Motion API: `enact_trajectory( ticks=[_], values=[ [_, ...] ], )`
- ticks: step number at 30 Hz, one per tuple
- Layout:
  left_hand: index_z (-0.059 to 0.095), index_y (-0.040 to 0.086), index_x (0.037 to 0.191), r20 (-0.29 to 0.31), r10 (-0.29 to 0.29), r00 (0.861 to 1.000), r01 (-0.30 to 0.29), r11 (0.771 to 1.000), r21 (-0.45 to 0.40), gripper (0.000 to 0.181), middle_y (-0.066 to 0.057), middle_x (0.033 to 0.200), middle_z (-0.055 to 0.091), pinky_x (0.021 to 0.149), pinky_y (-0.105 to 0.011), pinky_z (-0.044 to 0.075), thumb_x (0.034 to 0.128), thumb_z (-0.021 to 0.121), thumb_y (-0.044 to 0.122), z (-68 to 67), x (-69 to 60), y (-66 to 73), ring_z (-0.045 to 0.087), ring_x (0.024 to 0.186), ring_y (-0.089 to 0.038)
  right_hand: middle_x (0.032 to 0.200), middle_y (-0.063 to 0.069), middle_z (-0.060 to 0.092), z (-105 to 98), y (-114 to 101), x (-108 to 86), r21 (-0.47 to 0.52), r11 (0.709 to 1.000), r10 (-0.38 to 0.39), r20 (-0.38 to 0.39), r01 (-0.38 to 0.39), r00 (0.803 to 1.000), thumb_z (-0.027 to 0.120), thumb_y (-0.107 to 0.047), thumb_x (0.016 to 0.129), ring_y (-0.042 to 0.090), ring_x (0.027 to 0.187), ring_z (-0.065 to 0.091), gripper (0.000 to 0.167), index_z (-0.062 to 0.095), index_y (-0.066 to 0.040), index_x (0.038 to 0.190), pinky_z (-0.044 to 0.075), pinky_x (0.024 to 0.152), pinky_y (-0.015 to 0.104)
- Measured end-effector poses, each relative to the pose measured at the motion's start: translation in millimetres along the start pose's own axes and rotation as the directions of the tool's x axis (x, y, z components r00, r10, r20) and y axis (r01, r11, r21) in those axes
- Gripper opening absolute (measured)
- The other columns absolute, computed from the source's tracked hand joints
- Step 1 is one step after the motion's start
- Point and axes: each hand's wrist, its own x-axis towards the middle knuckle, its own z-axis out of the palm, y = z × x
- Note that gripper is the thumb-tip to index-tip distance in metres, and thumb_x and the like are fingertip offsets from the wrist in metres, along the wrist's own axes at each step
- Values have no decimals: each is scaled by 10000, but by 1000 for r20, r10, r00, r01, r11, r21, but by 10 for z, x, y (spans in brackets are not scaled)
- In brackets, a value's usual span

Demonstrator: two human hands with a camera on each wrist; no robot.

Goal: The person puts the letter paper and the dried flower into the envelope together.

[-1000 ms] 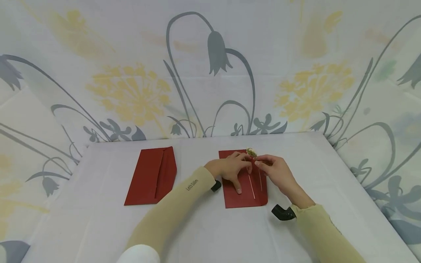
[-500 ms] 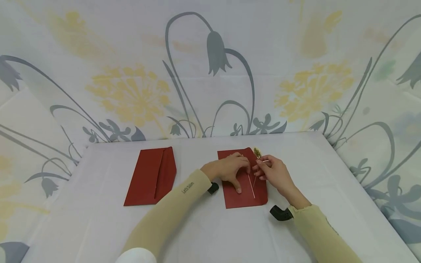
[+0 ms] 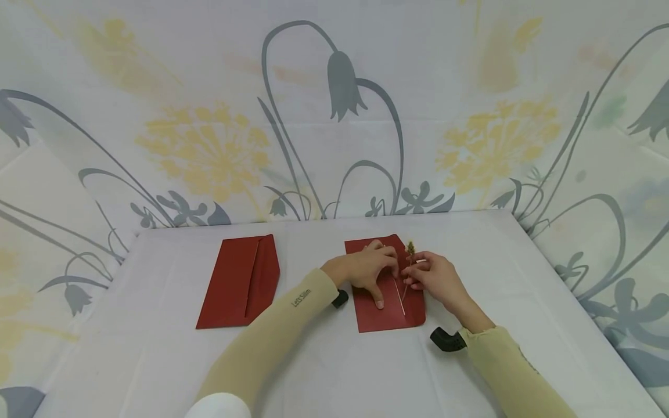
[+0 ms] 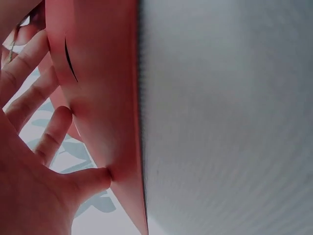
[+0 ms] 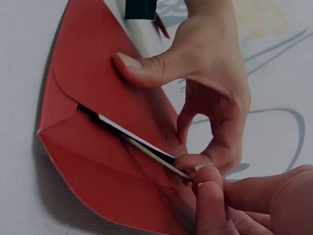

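A red envelope point(image 3: 376, 320) lies with its flap opened out to the right. My left hand point(image 3: 369, 269) rests on its body, thumb and fingertips spread and pressing the paper; the left wrist view shows the same fingers point(image 4: 33, 100) against the red surface. My right hand point(image 3: 438, 280) pinches the thin stem of a small dried flower point(image 3: 410, 248) with a yellowish-green head. In the right wrist view the stem point(image 5: 156, 157) slants across the envelope's mouth, where a white edge point(image 5: 132, 134) shows inside. Whether the stem's lower end is inside cannot be told.
A second red envelope point(image 3: 230, 284) lies to the left, its flap side facing right. Both sit on a white-covered table point(image 3: 334, 377). Behind stands a floral cloth backdrop point(image 3: 219, 145). Black wrist-camera parts point(image 3: 447, 339) stick out near the forearms.
The flower head has shifted right and slightly down, and its stem has swung from the flap toward the envelope's mouth. The right hand has lowered a little. The left hand stays nearly in place.
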Motion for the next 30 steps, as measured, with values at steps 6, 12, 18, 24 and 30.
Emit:
enact_trajectory(
  ticks=[6,12,18,24,30],
  values=[
    [644,229,1068,-41,14,999,-14,1000,1,602,88,1246,498,1029,-358,360,623,913,532,29,0,-27,329,1196,-158,857,109,725,30,49,19,-81,997,14,19,-12,1000,633,-79,958,147,694,681,264,609,87,1161,573,614,271],
    [660,226,1084,-74,16,997,-17,1000,-17,608,104,1202,504,1014,-345,364,621,918,524,46,1,-39,341,1169,-141,738,49,698,121,82,22,-147,989,32,29,-28,999,695,-101,906,129,641,657,237,672,61,1077,565,593,269],
    [644,230,1087,-109,6,994,-11,999,-50,602,117,1191,500,953,-247,384,626,923,498,69,-20,-43,333,1178,-136,707,26,673,171,49,-8,-210,977,26,6,-24,1000,706,-84,861,141,612,610,195,718,11,1031,524,578,279],
    [636,225,1089,-123,3,992,-11,998,-57,599,108,1189,493,916,-212,397,634,923,489,65,-40,-36,324,1181,-135,717,11,675,154,36,-11,-265,964,-2,52,16,999,693,-82,885,141,617,583,150,757,-10,1000,500,581,291],
    [639,224,1105,-118,-17,993,10,998,-66,609,95,1225,479,924,-219,407,638,913,504,27,-62,-16,315,1194,-136,925,94,703,135,61,35,-130,991,31,-29,-34,999,663,-82,931,164,764,662,214,688,17,1119,568,673,288]
  ],
)
